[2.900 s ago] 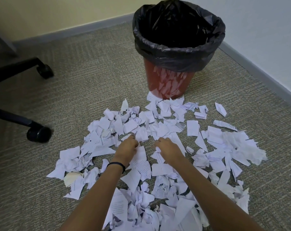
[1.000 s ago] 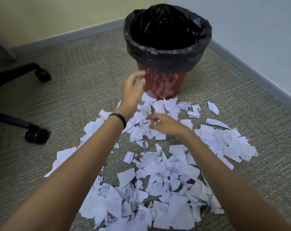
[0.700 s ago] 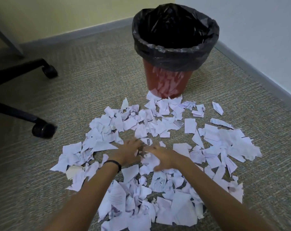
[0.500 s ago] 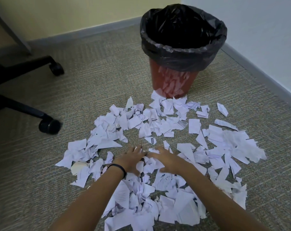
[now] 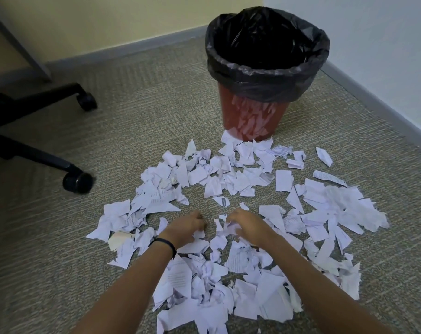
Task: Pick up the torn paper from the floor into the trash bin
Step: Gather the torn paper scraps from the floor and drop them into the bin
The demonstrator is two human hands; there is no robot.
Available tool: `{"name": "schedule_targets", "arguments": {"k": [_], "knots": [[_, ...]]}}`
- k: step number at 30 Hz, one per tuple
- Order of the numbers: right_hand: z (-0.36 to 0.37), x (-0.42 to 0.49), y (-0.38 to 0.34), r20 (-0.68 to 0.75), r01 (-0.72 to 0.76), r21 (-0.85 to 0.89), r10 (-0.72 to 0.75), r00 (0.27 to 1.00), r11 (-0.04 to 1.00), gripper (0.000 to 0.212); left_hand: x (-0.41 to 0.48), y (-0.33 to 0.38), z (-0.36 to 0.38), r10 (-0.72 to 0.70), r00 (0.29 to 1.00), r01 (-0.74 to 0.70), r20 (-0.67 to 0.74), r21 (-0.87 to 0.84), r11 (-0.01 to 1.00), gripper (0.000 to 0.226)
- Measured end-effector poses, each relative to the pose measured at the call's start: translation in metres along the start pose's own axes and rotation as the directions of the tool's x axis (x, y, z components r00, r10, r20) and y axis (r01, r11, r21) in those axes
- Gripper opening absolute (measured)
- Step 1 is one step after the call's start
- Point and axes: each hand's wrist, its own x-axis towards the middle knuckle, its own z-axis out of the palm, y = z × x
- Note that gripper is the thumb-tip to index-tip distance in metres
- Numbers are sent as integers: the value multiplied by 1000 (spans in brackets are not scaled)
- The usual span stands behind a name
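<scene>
We keep both hands low in torn paper scattered on carpet. Left hand and right hand curl inward, fingers narrowing round scraps to rake handful. Bin stands just beyond, liner open.

Both hands — left hand, right hand — press down, fingers curled, among torn paper on the carpet, trash bin beyond.

Dim, even indoor light, soft shadows, wide-angle bending at edges
</scene>
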Motion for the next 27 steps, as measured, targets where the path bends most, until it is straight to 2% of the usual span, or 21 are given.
{"name": "schedule_targets", "arguments": {"k": [3, 6, 10, 14, 18, 21, 25, 27], "knots": [[-12, 2, 5, -68, -71, 195, 86, 994, 978, 34, 0, -1, 1, -12, 1000, 12, -1, -45, 999, 39], [-30, 4, 2, -158, -128, 381, 201, 967, 916, 37, 0, 1, 0, -27, 1000, 27, -9, -62, 998, 55], [-49, 5, -2, -218, -153, 512, 300, 929, 845, 34, 2, 2, 3, -37, 999, 38, 18, -9, 999, 66], [-60, 8, -3, -206, -177, 650, 395, 895, 739, 32, 3, 5, 1, -60, 998, 59, 34, 13, 998, 53], [-72, 9, -5, -196, -139, 769, 437, 878, 624, 32, 2, 11, -3, -75, 997, 75, -10, 35, 997, 23], [-79, 12, -2, -183, -99, 867, 498, 848, 488, 29, 6, 13, 0, -105, 994, 106, -14, 41, 994, 17], [-96, 11, -4, -178, 3, 950, 534, 826, 312, 29, 13, 9, 0, -167, 981, 150, -97, -166, 975, 23], [-106, 9, -7, -190, 53, 965, 542, 818, 258, 31, 12, 8, -13, -216, 952, 150, -216, -285, 947, 28]]}}
